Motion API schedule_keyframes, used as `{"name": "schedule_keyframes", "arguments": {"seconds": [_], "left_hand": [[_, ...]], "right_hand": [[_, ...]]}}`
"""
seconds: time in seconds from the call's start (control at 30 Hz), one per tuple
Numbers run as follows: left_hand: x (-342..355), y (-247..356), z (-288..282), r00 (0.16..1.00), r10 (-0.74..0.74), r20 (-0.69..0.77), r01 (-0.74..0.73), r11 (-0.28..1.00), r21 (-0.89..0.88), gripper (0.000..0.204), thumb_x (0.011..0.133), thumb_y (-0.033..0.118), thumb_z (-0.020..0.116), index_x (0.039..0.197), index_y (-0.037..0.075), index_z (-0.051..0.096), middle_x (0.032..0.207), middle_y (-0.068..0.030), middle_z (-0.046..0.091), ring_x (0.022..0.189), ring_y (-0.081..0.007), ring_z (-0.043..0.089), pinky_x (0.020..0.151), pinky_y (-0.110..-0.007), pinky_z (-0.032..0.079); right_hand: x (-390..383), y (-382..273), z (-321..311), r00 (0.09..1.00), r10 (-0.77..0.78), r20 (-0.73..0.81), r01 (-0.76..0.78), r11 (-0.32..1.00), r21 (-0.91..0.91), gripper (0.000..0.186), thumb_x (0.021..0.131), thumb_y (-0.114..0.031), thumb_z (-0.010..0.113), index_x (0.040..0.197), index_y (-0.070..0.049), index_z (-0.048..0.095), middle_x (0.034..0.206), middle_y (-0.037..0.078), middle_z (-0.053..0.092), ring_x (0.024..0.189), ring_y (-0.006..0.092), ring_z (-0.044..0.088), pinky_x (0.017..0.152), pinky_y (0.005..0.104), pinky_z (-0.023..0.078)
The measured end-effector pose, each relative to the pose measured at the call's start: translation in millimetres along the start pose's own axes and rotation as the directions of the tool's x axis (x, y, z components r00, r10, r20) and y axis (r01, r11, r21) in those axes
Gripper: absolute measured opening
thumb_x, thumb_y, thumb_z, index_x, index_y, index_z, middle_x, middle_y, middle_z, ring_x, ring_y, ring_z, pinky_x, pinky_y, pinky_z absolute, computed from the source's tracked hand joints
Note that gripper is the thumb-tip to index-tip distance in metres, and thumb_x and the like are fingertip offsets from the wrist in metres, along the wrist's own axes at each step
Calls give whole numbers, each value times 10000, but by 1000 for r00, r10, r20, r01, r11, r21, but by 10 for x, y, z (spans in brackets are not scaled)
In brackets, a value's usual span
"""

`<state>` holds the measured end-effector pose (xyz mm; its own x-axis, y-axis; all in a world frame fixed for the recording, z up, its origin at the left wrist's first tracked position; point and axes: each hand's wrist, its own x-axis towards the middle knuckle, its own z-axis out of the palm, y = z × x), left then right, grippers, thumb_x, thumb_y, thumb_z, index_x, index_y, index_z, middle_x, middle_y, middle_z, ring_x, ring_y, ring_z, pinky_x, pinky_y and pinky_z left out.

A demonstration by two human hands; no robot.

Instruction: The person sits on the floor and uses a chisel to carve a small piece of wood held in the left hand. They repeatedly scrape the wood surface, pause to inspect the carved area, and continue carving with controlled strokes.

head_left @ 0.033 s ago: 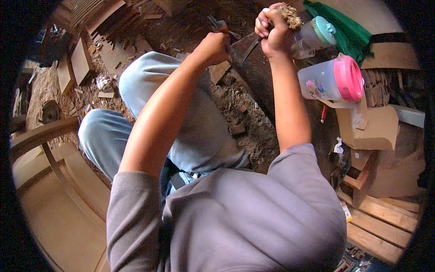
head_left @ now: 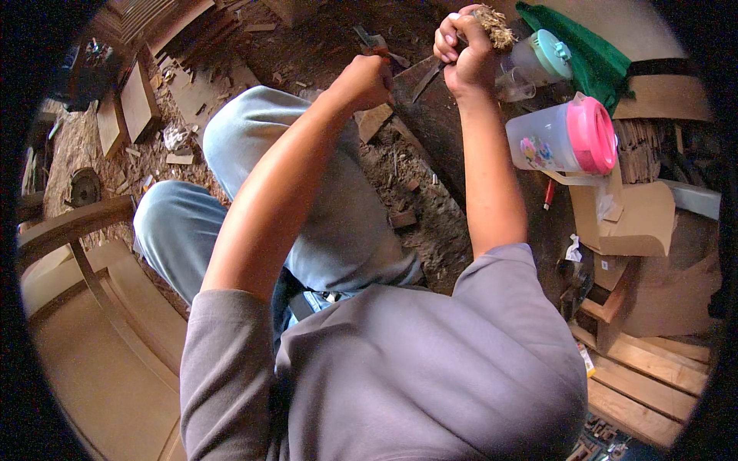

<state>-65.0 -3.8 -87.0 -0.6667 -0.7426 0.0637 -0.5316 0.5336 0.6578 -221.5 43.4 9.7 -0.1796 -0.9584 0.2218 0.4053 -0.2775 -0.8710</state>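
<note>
My right hand (head_left: pixel 467 48) is closed round a chisel, its frayed, fibrous wooden handle end (head_left: pixel 494 28) sticking out above the fist. The chisel's narrow dark blade (head_left: pixel 427 83) slants down and left from under the fingers. To the left, my left hand (head_left: pixel 366 82) is closed, its back toward me, at the edge of a dark work surface (head_left: pixel 415 127). An orange-red piece (head_left: pixel 378 51) and a grey metal part (head_left: pixel 361 35) show just past its knuckles; what the fingers grip is mostly hidden. The two hands are apart.
A clear jug with a pink lid (head_left: pixel 590 132) lies beside my right forearm, and a teal-lidded jug (head_left: pixel 550 54) is beyond it near green cloth (head_left: pixel 580 58). Wood offcuts (head_left: pixel 140 104) and shavings litter the floor. A wooden chair (head_left: pixel 100 338) is at left, cardboard (head_left: pixel 642 219) at right.
</note>
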Motion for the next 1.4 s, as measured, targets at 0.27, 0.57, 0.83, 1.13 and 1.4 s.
{"name": "schedule_keyframes", "arguments": {"seconds": [0.27,0.57,0.83,1.13,1.4], "left_hand": [[146,4,138,997,40,-64,-44,997,-60,244,645,129,720,849,-3,706,866,-249,669,829,-399,667,755,-449,547],[223,244,135,990,-97,100,92,994,52,269,658,131,751,875,-21,703,929,-255,675,905,-383,673,786,-441,558],[193,147,176,1000,-4,13,4,999,42,183,681,100,702,811,-25,672,818,-255,653,803,-417,656,674,-453,539],[269,52,285,1000,-3,-29,3,1000,19,218,662,136,732,810,-15,680,805,-240,658,786,-396,666,661,-447,533],[252,74,252,1000,-2,0,2,1000,10,225,647,137,738,811,-8,684,817,-242,663,794,-395,671,670,-444,538]], "right_hand": [[-7,74,33,999,23,-31,-24,999,-37,99,857,-125,545,825,-158,458,588,10,370,435,89,293,416,244,237],[-37,13,1,995,-9,-97,0,995,-95,85,841,-123,539,869,-144,463,578,19,372,439,99,296,422,255,250],[-49,221,94,982,138,-130,-160,972,-172,97,856,-125,540,865,-149,446,588,11,358,446,100,295,422,255,238],[-33,228,50,997,78,11,-74,975,-211,113,866,-147,527,813,-137,429,590,1,352,445,87,282,424,249,237],[-68,284,80,998,57,38,-50,984,-170,110,865,-128,546,854,-140,438,580,0,353,445,88,294,406,246,224]]}}
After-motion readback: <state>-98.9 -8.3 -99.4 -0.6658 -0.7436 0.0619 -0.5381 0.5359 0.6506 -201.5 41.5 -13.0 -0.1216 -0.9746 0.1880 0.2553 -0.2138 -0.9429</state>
